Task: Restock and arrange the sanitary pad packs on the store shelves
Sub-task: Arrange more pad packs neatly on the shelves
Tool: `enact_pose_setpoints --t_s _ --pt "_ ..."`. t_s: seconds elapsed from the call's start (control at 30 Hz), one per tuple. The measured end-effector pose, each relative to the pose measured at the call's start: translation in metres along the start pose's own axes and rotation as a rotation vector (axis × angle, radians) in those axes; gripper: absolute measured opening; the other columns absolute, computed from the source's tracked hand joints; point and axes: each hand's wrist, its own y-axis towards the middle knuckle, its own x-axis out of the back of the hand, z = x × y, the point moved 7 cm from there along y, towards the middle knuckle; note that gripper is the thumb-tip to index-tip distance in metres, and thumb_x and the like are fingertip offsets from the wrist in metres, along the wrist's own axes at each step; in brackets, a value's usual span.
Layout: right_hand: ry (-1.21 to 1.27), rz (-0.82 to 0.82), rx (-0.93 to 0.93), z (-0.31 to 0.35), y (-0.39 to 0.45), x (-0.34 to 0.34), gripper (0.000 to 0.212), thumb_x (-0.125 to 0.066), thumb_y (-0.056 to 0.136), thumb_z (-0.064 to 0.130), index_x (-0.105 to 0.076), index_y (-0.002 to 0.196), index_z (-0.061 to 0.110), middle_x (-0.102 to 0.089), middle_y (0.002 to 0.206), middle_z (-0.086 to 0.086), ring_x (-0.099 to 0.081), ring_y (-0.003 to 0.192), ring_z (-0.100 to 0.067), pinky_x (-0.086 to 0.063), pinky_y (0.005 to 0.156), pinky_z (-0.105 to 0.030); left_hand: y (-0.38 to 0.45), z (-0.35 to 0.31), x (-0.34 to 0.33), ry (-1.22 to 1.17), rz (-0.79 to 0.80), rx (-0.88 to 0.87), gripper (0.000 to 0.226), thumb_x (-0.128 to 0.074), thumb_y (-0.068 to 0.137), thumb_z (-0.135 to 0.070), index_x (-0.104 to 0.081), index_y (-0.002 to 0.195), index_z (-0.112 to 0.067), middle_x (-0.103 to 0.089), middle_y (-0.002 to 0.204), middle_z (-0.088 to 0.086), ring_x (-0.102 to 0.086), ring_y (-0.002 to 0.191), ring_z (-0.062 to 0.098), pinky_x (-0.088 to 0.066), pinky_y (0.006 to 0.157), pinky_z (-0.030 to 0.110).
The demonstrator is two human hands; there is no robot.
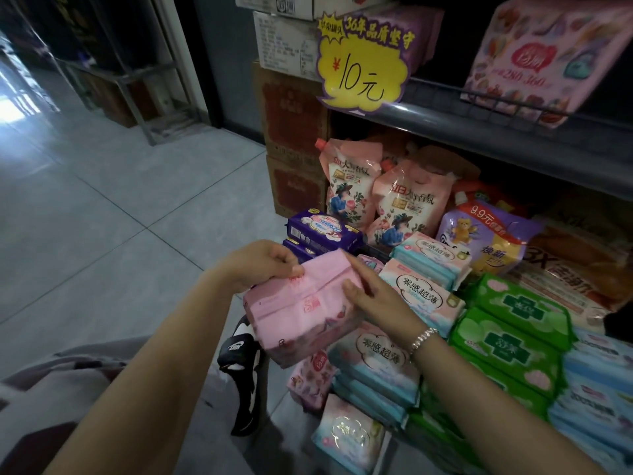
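We've got a soft pink pad pack [301, 317] held out over the floor [102, 207], just in front of the low shelf stacks. Our left hand [263, 265] pinches its top corner, and our right hand [373, 296] lies flat-fingered along its right side. Crinkly plastic everywhere: green packs [513, 323], pale blue-and-pink ones [424, 289], purple packs [322, 231] behind, glossy refill pouches [352, 186] further back. A yellow price sign [363, 70] hangs off the grey metal shelf [513, 138] above.
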Motion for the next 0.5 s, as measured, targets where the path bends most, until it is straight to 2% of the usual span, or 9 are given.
enact_pose_setpoints --t_s 0.07,0.13,0.2,0.27,0.37,0.43,0.5 --pt "0.089 -0.144 0.032 0.014 0.001 0.009 0.04 -0.056 0.082 0.053 -0.045 0.12 0.058 -0.052 0.129 0.017 -0.059 0.104 -0.001 -0.054 0.085 -0.028 -0.002 -0.018 -0.002 -0.008 0.011 -0.04 0.017 -0.07 0.086 -0.014 -0.065 0.07 -0.016 -0.065 0.065 -0.004 -0.058 0.064 0.012 -0.045 0.063 0.024" --pt "0.118 -0.24 0.077 0.026 0.001 0.019 0.036 -0.056 0.09 0.04 -0.048 0.123 0.051 -0.048 0.121 0.024 -0.055 0.103 0.005 -0.052 0.085 -0.023 -0.002 -0.034 -0.004 0.025 0.008 -0.076 0.019 -0.071 0.085 -0.018 -0.066 0.067 -0.021 -0.066 0.068 -0.004 -0.059 0.069 0.015 -0.046 0.067 0.028" --pt "0.113 -0.294 0.102 0.031 0.001 0.029 0.028 -0.055 0.093 0.035 -0.057 0.119 0.045 -0.05 0.118 0.017 -0.052 0.107 0.0 -0.049 0.086 -0.021 -0.001 -0.047 -0.006 0.051 -0.002 -0.106 0.022 -0.072 0.085 -0.023 -0.066 0.064 -0.024 -0.066 0.066 -0.008 -0.058 0.067 0.013 -0.045 0.067 0.029" --pt "0.123 -0.389 0.093 0.03 -0.002 0.039 0.015 -0.058 0.092 0.03 -0.067 0.102 0.037 -0.056 0.113 0.003 -0.054 0.102 -0.008 -0.046 0.08 -0.016 0.001 -0.054 -0.011 0.066 0.004 -0.117 0.022 -0.072 0.085 -0.026 -0.066 0.064 -0.025 -0.066 0.066 -0.009 -0.058 0.066 0.012 -0.045 0.068 0.03" --pt "0.163 -0.477 0.051 0.023 -0.002 0.049 0.007 -0.064 0.089 0.021 -0.068 0.087 0.027 -0.063 0.104 0.007 -0.055 0.096 -0.009 -0.046 0.079 -0.02 0.004 -0.059 -0.023 0.091 0.002 -0.131 0.018 -0.071 0.086 -0.027 -0.066 0.069 -0.024 -0.068 0.079 -0.001 -0.059 0.075 0.014 -0.047 0.074 0.034" --pt "0.173 -0.49 0.048 0.02 0.001 0.052 0.008 -0.065 0.089 0.017 -0.067 0.082 0.021 -0.067 0.099 0.009 -0.059 0.092 -0.008 -0.047 0.081 -0.024 0.007 -0.06 -0.028 0.108 -0.022 -0.136 0.014 -0.071 0.086 -0.028 -0.066 0.074 -0.022 -0.068 0.083 0.0 -0.059 0.076 0.012 -0.047 0.071 0.026" --pt "0.114 -0.546 0.049 0.021 0.002 0.056 0.015 -0.064 0.09 0.015 -0.063 0.075 0.02 -0.066 0.086 0.008 -0.057 0.079 -0.005 -0.046 0.072 -0.018 0.011 -0.059 -0.026 0.108 -0.099 -0.138 0.014 -0.072 0.084 -0.032 -0.067 0.075 -0.022 -0.068 0.083 -0.002 -0.058 0.073 0.008 -0.047 0.067 0.021"
